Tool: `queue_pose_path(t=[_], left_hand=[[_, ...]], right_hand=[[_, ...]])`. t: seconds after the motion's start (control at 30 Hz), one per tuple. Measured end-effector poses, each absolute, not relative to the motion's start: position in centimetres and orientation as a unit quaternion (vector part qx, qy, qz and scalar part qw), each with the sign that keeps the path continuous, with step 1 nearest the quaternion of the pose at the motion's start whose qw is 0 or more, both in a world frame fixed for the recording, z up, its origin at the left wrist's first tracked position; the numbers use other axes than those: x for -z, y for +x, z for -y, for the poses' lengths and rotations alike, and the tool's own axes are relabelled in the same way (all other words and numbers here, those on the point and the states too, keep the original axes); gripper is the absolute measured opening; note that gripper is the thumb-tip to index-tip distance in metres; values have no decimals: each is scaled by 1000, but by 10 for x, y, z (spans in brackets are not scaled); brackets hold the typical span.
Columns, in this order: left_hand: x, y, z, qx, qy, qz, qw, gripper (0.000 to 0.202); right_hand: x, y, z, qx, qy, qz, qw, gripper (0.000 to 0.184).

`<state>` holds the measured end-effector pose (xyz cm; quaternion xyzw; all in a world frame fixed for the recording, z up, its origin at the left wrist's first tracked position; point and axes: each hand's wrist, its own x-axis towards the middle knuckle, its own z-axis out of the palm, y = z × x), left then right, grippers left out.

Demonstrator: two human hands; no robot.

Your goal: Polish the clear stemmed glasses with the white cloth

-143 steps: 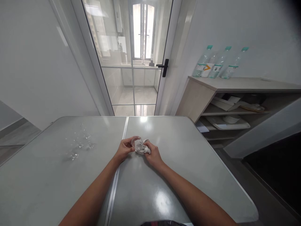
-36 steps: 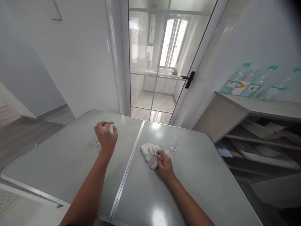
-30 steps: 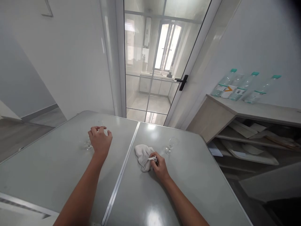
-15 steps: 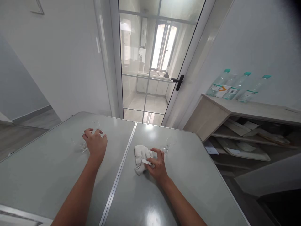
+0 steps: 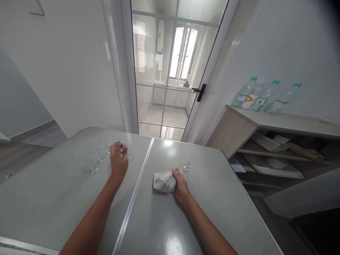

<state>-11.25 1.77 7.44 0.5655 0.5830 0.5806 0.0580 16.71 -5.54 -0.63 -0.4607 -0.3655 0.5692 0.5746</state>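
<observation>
My left hand (image 5: 118, 161) is over the left half of the table, its fingers curled around a clear stemmed glass (image 5: 130, 156). The hand hides most of that glass. Left of it stand several more clear stemmed glasses (image 5: 94, 168), their outlines faint against the tabletop. On the right half, my right hand (image 5: 181, 184) grips a bunched white cloth (image 5: 164, 181) at its right side, thumb on top. Just beyond my right fingers stands a single clear stemmed glass (image 5: 187, 167), apart from the cloth.
A metal strip (image 5: 138, 186) divides the grey-green table (image 5: 148, 219). Behind it is a glass-paned door (image 5: 162, 95) with a black handle (image 5: 201, 92). To the right, a wooden shelf unit (image 5: 239, 124) carries clear bottles (image 5: 261, 99) with green caps.
My left hand has moved right and closed from a spread pose, with a glass now beside it. My right hand has closed more fully on the cloth, which is more bunched up.
</observation>
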Motion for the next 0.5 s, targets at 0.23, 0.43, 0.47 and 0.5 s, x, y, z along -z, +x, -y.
queue_pose_path(t=[0.23, 0.43, 0.47, 0.5], left_hand=[[-66, -88, -20, -657, 458, -405, 443, 55], [-58, -68, -11, -533, 542, -395, 515, 56], [-55, -66, -9, -503, 589, -405, 485, 55], [-52, -64, -8, -476, 638, -414, 441, 54]], right_hand=[[-5, 170, 57, -614, -350, 354, 612, 68], [-10, 172, 57, -546, -432, 356, 624, 77], [-11, 173, 58, -502, -455, 375, 633, 73], [-13, 175, 60, -456, -473, 403, 637, 69]])
